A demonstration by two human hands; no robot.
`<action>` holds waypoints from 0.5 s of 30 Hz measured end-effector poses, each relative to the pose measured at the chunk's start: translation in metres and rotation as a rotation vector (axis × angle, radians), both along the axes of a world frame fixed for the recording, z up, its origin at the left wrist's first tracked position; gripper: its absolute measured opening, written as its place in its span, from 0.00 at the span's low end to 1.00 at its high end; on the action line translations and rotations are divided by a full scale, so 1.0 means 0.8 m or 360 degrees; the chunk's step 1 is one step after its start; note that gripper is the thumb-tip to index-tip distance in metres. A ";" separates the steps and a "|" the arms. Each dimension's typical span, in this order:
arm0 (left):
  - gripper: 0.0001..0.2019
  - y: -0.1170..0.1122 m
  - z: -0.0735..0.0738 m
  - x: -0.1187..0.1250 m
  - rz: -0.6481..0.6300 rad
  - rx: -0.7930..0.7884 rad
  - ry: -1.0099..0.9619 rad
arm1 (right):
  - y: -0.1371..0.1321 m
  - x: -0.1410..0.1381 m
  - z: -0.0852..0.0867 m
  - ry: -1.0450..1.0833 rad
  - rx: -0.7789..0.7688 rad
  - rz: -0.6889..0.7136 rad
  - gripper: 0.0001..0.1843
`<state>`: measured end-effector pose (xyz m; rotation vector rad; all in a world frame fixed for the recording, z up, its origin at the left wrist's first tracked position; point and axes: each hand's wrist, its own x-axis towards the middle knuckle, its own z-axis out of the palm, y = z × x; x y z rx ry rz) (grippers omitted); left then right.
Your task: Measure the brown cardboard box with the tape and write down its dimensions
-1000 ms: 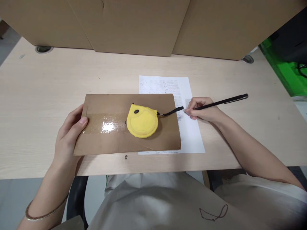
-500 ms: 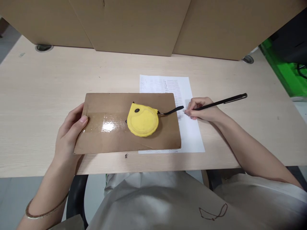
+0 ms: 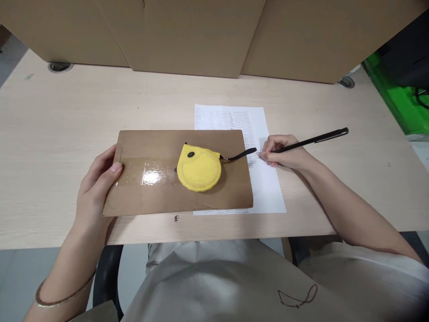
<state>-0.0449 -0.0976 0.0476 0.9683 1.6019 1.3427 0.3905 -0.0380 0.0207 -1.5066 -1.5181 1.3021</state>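
My left hand [image 3: 97,183] grips the left edge of a flat brown cardboard box [image 3: 161,147], thumb on top and the other fingers partly hidden behind it. Clear tape shines across the box's upper face. On the box lies a yellow bird-shaped pouch [image 3: 200,172] with a black eye and a black wrist strap that reaches past the box's right edge. A sheet of paper [image 3: 268,192] with lines of writing lies partly covered by the box. Over the sheet's right side, my right hand [image 3: 281,151] holds a black pen [image 3: 311,139], its tip pointing left near the strap's end.
A pale wooden desk [image 3: 67,120] spreads under everything, its front edge close to my body. Tall cardboard panels [image 3: 187,36] stand along the back. Round cable holes [image 3: 60,67] sit at the back corners. Something green [image 3: 389,94] and dark equipment are at the right.
The pen has shifted a little in my right hand, its back end moving slightly right and up. My left hand, the box and the pouch stay in place.
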 end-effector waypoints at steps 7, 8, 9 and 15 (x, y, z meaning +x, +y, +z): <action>0.20 0.001 0.000 -0.001 0.0006 0.0018 0.0021 | -0.001 0.002 0.002 -0.0085 0.0007 0.0044 0.27; 0.20 0.002 0.000 -0.001 0.0003 0.0017 0.0023 | -0.001 0.002 0.002 -0.0084 0.0006 0.0046 0.28; 0.20 0.002 -0.001 -0.001 0.0001 0.0017 0.0025 | -0.001 0.002 0.002 -0.0073 0.0008 0.0037 0.28; 0.20 0.002 -0.005 -0.005 -0.0007 0.0034 0.0011 | 0.000 0.002 -0.001 -0.0039 0.0020 -0.0025 0.27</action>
